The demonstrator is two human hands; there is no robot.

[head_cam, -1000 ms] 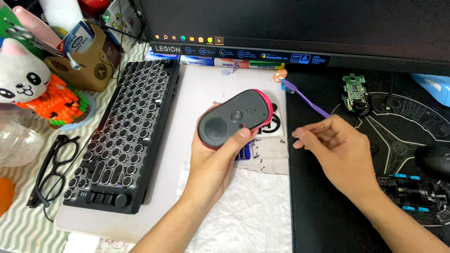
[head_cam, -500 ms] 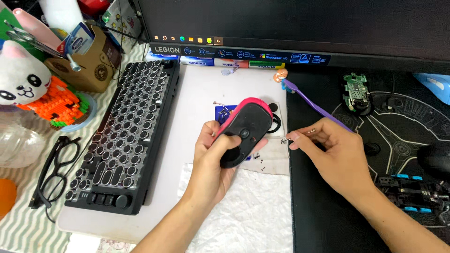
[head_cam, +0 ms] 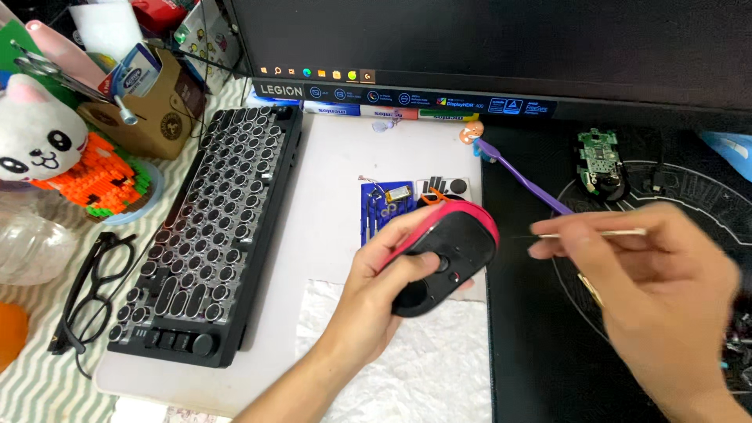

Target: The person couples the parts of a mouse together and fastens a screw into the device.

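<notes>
Holding mouse shell: left hand; right hand: thin stick

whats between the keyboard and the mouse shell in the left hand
In the head view, only a bare strip of white mat lies between the keyboard and the mouse shell held in the left hand.

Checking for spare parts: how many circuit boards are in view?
1: a green circuit board on the black mat right of the purple toothbrush. Others may be hidden.
</notes>
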